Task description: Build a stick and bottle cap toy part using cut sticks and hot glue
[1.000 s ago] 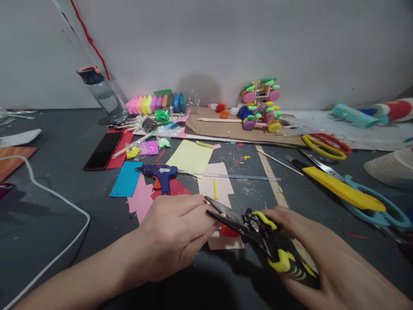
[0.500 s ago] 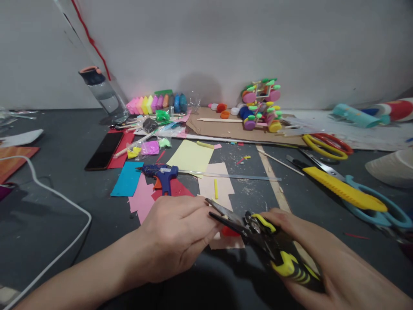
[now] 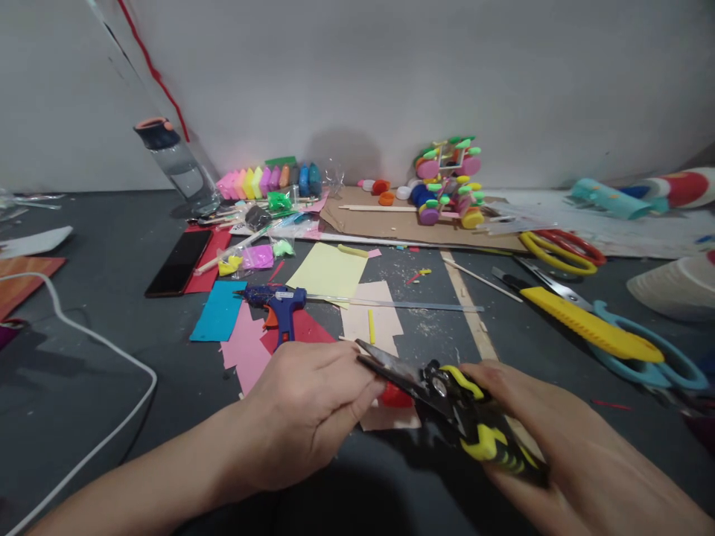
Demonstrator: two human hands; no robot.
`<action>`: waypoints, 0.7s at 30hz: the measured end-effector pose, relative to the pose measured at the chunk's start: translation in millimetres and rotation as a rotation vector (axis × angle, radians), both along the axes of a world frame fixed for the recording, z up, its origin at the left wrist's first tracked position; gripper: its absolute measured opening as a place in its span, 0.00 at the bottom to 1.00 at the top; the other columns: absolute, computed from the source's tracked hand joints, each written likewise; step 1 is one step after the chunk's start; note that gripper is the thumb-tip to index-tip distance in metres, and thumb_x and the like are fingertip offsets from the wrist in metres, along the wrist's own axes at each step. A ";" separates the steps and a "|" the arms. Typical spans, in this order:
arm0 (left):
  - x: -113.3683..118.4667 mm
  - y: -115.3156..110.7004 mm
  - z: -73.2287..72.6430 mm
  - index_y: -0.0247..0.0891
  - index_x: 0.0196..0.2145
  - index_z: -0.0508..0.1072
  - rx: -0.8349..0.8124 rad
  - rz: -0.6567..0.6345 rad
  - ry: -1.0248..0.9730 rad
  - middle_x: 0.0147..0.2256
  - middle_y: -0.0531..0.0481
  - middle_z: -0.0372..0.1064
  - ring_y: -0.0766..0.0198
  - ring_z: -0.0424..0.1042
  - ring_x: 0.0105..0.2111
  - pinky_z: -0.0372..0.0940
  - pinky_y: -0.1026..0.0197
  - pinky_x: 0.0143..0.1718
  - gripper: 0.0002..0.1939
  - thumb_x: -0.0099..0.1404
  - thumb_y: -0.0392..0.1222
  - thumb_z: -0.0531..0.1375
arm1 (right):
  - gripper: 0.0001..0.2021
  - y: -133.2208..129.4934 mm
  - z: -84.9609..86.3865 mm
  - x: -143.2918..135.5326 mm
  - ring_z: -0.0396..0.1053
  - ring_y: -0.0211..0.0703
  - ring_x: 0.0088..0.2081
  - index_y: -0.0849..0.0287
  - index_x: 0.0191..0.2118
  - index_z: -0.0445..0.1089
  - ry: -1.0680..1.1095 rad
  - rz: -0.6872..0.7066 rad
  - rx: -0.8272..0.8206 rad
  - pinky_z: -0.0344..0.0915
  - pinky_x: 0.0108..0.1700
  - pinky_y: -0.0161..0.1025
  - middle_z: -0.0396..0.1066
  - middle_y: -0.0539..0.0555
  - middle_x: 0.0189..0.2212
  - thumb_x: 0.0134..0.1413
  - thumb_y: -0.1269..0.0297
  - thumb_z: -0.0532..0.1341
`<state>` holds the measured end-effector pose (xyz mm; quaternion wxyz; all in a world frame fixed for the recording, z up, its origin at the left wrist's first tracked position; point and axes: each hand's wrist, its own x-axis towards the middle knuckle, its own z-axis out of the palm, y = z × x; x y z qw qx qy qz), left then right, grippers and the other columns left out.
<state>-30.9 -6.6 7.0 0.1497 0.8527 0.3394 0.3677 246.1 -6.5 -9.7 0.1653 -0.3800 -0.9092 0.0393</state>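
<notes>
My right hand (image 3: 536,424) is wrapped round the yellow-and-black handles of a pair of snips (image 3: 441,387). Their dark blades point left and stand slightly apart, with the tips at the fingers of my left hand (image 3: 318,402). That hand is closed, knuckles up; whatever it pinches is hidden behind its own fingers and the blades. Just below the blades lies a red piece (image 3: 398,396), partly covered, on a pale pink paper (image 3: 372,301). A short yellow strip (image 3: 372,326) rests on the paper beyond the blades.
Beyond my left hand lies a blue glue gun (image 3: 284,301) with a long clear stick. A yellow cutter knife (image 3: 592,324) and blue-handled scissors (image 3: 651,357) lie right. Small colourful wheeled models (image 3: 450,182) stand at the back; a water bottle (image 3: 179,167) is at back left.
The snips' blades have drawn closer together as my right hand squeezed the handles. My left hand has hardly moved. The view has shifted slightly.
</notes>
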 end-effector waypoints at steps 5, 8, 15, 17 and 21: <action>-3.2 2.5 4.9 0.32 0.30 0.72 -0.036 -0.007 -0.050 0.24 0.53 0.66 0.70 0.63 0.24 0.59 0.68 0.27 0.14 0.72 0.30 0.52 | 0.15 3.8 1.2 -5.2 0.79 0.45 0.32 0.52 0.49 0.60 0.040 0.002 -0.052 0.77 0.30 0.35 0.78 0.53 0.34 0.54 0.66 0.54; -5.3 3.9 5.3 0.30 0.32 0.73 -0.053 -0.001 -0.055 0.26 0.51 0.69 0.69 0.66 0.26 0.60 0.68 0.29 0.13 0.73 0.31 0.53 | 0.20 5.6 -2.2 -0.6 0.80 0.51 0.38 0.56 0.55 0.60 0.019 -0.068 -0.012 0.79 0.34 0.39 0.78 0.60 0.40 0.58 0.60 0.55; -3.8 4.1 3.0 0.33 0.30 0.71 0.069 0.001 -0.037 0.25 0.51 0.67 0.67 0.63 0.25 0.57 0.65 0.25 0.13 0.72 0.29 0.53 | 0.24 4.4 2.4 -2.7 0.79 0.50 0.41 0.54 0.57 0.58 0.040 -0.035 -0.078 0.78 0.36 0.39 0.77 0.59 0.44 0.53 0.63 0.57; -3.3 3.5 3.9 0.35 0.27 0.68 0.103 0.005 -0.009 0.23 0.52 0.64 0.67 0.59 0.24 0.54 0.64 0.24 0.15 0.72 0.28 0.52 | 0.23 3.0 3.3 -5.7 0.78 0.49 0.40 0.53 0.55 0.58 0.052 -0.021 -0.143 0.78 0.36 0.38 0.77 0.57 0.43 0.52 0.64 0.58; -3.0 3.2 4.6 0.36 0.29 0.68 0.113 0.009 -0.002 0.24 0.54 0.62 0.67 0.58 0.24 0.54 0.64 0.25 0.13 0.71 0.28 0.53 | 0.21 1.7 4.3 -9.0 0.78 0.51 0.38 0.54 0.53 0.61 0.082 -0.016 -0.118 0.77 0.34 0.40 0.77 0.57 0.42 0.53 0.64 0.58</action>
